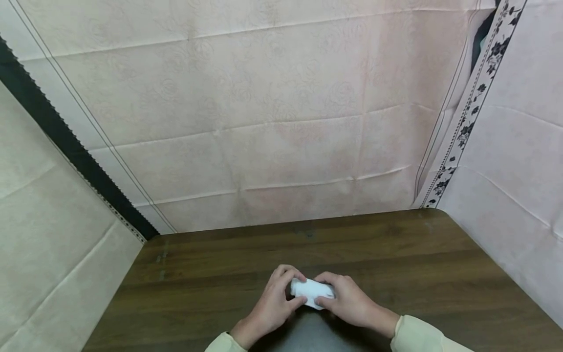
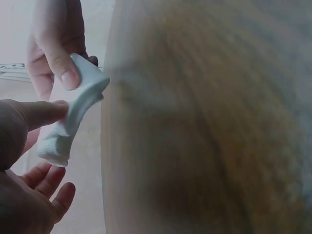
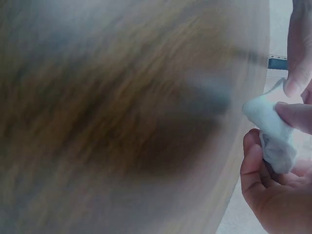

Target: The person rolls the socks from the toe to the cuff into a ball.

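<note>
A small folded white cloth (image 1: 313,291) is held between both hands, low over the near middle of the table. My left hand (image 1: 273,299) pinches its left end between thumb and fingers. At the right end, my right hand (image 1: 350,299) grips it with the thumb on the near side. Seen from the left wrist, the cloth (image 2: 80,105) is a soft, bent strip with a rolled lower end, and some left fingers spread loose below it. In the right wrist view the cloth (image 3: 273,117) has a bunched, tucked end by the right hand's curled fingers.
The brown wood-grain table (image 1: 211,259) spreads out beyond the hands. Pale creased sheeting (image 1: 264,122) hangs behind its far edge. More sheeting stands at both sides, with a dark strip (image 1: 79,142) on the left and a floral border (image 1: 470,117) on the right.
</note>
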The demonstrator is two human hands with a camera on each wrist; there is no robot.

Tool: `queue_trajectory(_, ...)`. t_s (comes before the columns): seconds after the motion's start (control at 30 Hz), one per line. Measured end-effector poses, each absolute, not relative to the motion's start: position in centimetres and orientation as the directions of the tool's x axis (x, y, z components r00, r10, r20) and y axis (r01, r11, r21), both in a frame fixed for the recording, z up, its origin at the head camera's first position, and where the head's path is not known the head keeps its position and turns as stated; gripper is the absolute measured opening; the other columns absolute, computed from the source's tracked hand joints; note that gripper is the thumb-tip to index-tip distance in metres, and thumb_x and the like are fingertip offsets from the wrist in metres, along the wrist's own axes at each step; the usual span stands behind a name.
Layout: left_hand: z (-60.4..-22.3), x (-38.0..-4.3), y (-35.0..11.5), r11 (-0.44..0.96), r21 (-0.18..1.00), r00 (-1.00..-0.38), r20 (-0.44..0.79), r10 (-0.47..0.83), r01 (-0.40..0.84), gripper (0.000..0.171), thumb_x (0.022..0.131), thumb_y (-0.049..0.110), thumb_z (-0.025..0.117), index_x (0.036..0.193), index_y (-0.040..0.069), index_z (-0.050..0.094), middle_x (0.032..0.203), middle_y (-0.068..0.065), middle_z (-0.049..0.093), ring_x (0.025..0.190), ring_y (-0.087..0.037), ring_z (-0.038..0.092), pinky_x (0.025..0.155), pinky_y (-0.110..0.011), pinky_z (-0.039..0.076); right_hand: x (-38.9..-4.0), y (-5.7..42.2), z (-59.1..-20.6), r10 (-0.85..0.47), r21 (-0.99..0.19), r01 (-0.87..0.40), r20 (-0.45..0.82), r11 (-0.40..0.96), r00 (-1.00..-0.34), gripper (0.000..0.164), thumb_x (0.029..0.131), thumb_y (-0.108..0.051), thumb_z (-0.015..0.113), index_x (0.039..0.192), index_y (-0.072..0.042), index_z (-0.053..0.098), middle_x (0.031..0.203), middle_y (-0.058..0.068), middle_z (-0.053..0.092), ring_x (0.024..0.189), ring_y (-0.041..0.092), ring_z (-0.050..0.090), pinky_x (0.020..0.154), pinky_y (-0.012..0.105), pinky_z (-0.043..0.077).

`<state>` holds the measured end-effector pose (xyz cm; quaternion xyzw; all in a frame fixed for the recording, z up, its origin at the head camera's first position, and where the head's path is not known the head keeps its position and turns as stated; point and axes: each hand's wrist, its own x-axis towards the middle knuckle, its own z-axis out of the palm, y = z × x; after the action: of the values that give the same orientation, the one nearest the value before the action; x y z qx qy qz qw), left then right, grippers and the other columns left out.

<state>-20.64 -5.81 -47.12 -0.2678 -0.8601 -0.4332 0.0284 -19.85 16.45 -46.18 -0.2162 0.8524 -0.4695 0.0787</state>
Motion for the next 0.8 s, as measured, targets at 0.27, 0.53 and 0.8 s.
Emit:
queue_trajectory(0.27,-47.32,-20.90,-6.01,0.420,0.734,-0.834,0.375,0.404,0.533,0.027,0.088,0.015,0.079,0.110,0.020,0.063,0.123,0.005,0.053,0.114,-0.016,0.054,0.096,-0.043,0.049,-20.07,16.64,-45.97,-0.430,-0.888,-0.267,0.089,0.375,-0.898,0.027,0.093,-0.018,0.074,0.116,-0.007,0.066,0.104,0.006,0.067,0.080,0.017,0.061,0.062,0.029,0.052)
queue_trajectory(0.53,-47.09,-21.08,-6.24,0.383,0.748,-0.826,0.389,0.408,0.541,0.037,0.095,0.026,0.070,0.130,0.020,0.059,0.133,-0.002,0.057,0.119,-0.019,0.055,0.097,-0.048,0.048,-20.06,16.58,-45.85,-0.408,-0.965,-0.084,-0.026,0.250,-0.912,0.029,0.094,-0.017,0.072,0.117,-0.001,0.066,0.095,0.006,0.069,0.079,0.020,0.060,0.059,0.031,0.050)
queue_trajectory(0.8,-47.01,-21.46,-6.34,0.305,0.826,-0.839,0.318,0.442,0.474,0.035,0.099,0.028,0.063,0.133,0.018,0.062,0.118,0.000,0.063,0.098,-0.013,0.060,0.085,-0.033,0.053,-20.06,16.94,-45.93,-0.517,-0.997,0.045,-0.067,0.055,-0.854,0.031,0.100,-0.015,0.062,0.122,0.006,0.062,0.095,0.008,0.067,0.083,0.017,0.060,0.065,0.026,0.049)
